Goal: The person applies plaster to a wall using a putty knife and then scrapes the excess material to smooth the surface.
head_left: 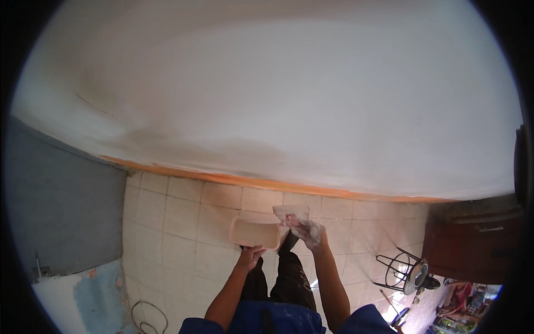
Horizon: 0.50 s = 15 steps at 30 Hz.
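Observation:
My left hand (252, 258) grips the near edge of a shallow, pinkish rectangular tub (272, 242), held level in front of my legs. Its inside looks pale and cloudy; I cannot make out whether that is liquid or the bottom. Just to the right, my right hand (315, 236) is closed on a pale, crumpled rag (291, 212) with reddish and grey stains. The rag fans out beyond the fingers and hangs close by the tub's right end. Whitish smears cover the right hand, and its fingertips are partly hidden.
A white wall (311, 111) rises ahead, with an orange strip (250, 181) along its foot above a tiled floor (178, 222). A grey panel (67, 200) stands left. On the right are a metal-legged stool (414, 275) and a reddish-brown cabinet (467, 245). A cable loop (149, 317) lies lower left.

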### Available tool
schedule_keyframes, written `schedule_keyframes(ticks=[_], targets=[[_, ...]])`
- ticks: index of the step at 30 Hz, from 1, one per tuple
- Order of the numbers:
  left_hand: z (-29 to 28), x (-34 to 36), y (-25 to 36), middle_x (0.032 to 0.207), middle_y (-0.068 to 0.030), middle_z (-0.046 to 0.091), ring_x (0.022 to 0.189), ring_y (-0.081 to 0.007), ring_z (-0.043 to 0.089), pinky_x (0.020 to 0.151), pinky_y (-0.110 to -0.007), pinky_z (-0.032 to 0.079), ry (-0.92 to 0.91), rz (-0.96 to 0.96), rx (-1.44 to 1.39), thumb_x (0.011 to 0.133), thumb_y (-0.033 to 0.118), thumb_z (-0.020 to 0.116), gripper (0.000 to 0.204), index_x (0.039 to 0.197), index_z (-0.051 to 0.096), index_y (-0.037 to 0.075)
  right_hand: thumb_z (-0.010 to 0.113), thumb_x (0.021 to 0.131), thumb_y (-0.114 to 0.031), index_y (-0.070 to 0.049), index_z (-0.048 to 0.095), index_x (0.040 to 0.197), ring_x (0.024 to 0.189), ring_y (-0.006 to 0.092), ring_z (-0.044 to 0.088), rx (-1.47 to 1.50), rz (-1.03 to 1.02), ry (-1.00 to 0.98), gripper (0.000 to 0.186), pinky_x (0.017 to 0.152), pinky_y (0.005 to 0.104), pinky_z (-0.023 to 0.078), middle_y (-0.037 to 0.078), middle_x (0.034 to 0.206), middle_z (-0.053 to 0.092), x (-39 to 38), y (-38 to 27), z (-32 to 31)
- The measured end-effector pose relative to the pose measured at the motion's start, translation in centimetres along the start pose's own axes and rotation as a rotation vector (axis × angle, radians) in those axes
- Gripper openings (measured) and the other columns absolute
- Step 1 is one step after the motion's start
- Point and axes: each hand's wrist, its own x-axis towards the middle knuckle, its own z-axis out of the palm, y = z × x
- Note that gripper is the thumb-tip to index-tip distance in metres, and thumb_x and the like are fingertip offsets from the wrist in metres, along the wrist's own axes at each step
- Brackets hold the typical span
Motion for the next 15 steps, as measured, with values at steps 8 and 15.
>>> schedule_keyframes(ticks=[8,15], targets=[[-1.1,-0.6,0.5,0.101,-0.0076,0.058,0.096,-0.0218,0.057,0.083,-0.036,0.050,-0.029,-0.025,-0.042,0.076,-0.003,0.059,0.029,0.104,0.053,0.003,0.044,0.085,-0.015,0.010,0.055,0.091,0.099,0.0363,0.057,0.286,-0.172,-0.284,0.028,0.087,0.0423,0.048,0.026,0.107,0.056,9.4,-0.2,2.7],[-2.7,-1.4,0.6,0.099,-0.0073,0.058,0.095,-0.0221,0.058,0.084,-0.038,0.050,0.003,-0.023,-0.089,0.075,-0.003,0.060,0.028,0.102,0.053,0.004,0.044,0.087,-0.021,0.007,0.052,0.101,0.098,0.0370,0.057,0.199,-0.282,-0.115,0.032,0.085,0.0433,0.049,0.026,0.106,0.056,0.5,-6.4,9.3]])
